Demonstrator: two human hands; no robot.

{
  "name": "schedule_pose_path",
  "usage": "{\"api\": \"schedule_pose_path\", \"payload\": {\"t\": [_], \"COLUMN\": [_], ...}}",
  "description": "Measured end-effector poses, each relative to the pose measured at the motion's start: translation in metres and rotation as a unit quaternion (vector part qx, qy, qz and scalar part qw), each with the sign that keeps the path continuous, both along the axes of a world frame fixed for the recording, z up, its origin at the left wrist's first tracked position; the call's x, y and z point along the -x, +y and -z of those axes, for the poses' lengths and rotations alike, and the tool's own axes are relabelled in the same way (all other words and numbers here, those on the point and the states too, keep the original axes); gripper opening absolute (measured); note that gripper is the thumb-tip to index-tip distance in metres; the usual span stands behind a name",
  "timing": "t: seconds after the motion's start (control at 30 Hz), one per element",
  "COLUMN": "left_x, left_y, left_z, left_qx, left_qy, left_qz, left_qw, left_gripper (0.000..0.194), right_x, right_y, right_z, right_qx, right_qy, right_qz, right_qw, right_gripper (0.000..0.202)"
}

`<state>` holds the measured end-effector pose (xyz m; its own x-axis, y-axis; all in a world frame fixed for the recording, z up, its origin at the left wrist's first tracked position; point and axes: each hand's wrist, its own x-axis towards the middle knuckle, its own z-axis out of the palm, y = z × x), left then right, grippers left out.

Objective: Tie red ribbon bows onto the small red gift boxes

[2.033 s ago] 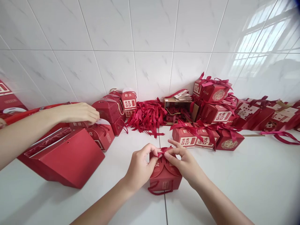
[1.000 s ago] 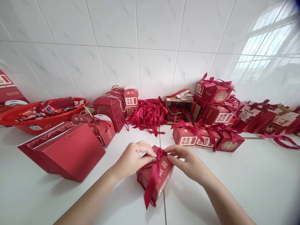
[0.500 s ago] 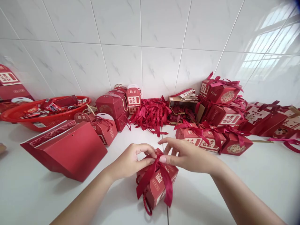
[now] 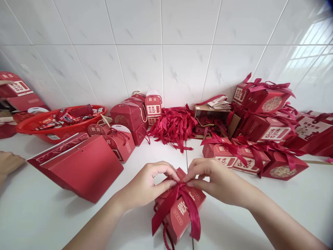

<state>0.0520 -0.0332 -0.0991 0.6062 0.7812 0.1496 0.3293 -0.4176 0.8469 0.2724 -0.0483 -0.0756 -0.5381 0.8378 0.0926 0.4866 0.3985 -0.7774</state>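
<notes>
A small red box (image 4: 177, 217) with white characters stands at the bottom middle, a red rope handle hanging at its lower left. Across its top lies a dark red ribbon (image 4: 194, 217), its two tails draped down the near side. My left hand (image 4: 153, 182) pinches the ribbon at the knot from the left. From the right, my right hand (image 4: 213, 178) pinches it too, thumb and forefinger together. The fingertips of both hands nearly meet above the box.
An orange-red basket (image 4: 62, 133) of wrapped sweets stands at the left, behind a large red box (image 4: 85, 166). A ribbon pile (image 4: 177, 125) lies by the wall. Ribboned boxes (image 4: 270, 126) are stacked at the right. Another person's hand (image 4: 10, 162) shows at the left edge.
My right hand's fingers have closed on the ribbon at the knot. The view has shifted left, and another person's hand has come in at the left edge.
</notes>
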Motion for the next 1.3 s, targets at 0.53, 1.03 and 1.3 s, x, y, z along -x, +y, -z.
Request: {"api": "schedule_pose_path", "payload": {"t": [0.53,1.03,1.3], "left_x": [-0.001,0.003,-0.002], "left_y": [-0.004,0.003,0.004], "left_z": [-0.003,0.000,0.006], "left_qx": [-0.029,-0.015,0.042], "left_qy": [0.009,0.056,-0.015], "left_qz": [-0.027,0.030,0.088], "left_qw": [0.999,0.998,0.995], "left_gripper": [0.014,0.013,0.022], "right_x": [0.002,-0.007,-0.011], "right_y": [-0.013,-0.005,-0.005], "right_z": [0.011,0.018,0.016], "right_qx": [-0.198,-0.246,-0.221], "right_qy": [-0.156,-0.150,-0.116], "right_qz": [-0.185,-0.204,-0.202], "right_qw": [0.950,0.936,0.947], "right_gripper": [0.059,0.056,0.052]}}
